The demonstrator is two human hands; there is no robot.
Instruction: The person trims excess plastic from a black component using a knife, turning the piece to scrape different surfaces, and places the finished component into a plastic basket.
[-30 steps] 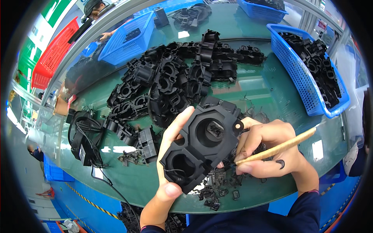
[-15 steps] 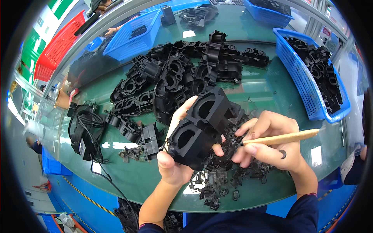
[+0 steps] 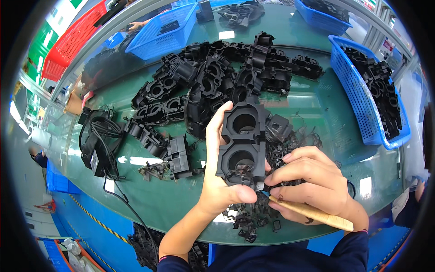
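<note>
My left hand is closed around a black plastic housing with two round openings, held above the table. Its openings face up toward me. In my right hand is a slim trimming knife with a tan wrapped handle. The small blade meets the housing's lower right corner, close to my left thumb; whether it cuts in I cannot tell. Thin black plastic scraps lie under and beside both hands. Another boxy black part rests on the table left of my left hand.
Black molded parts are heaped on the green table. A filled blue basket stands at right, another blue basket at far left, near a red basket. A black cable bundle lies left. Another person's hand shows beyond.
The housing has turned more upright, its openings toward me. My right hand has moved down, and the knife's tip has come to the housing's lower corner. The view has shifted slightly.
</note>
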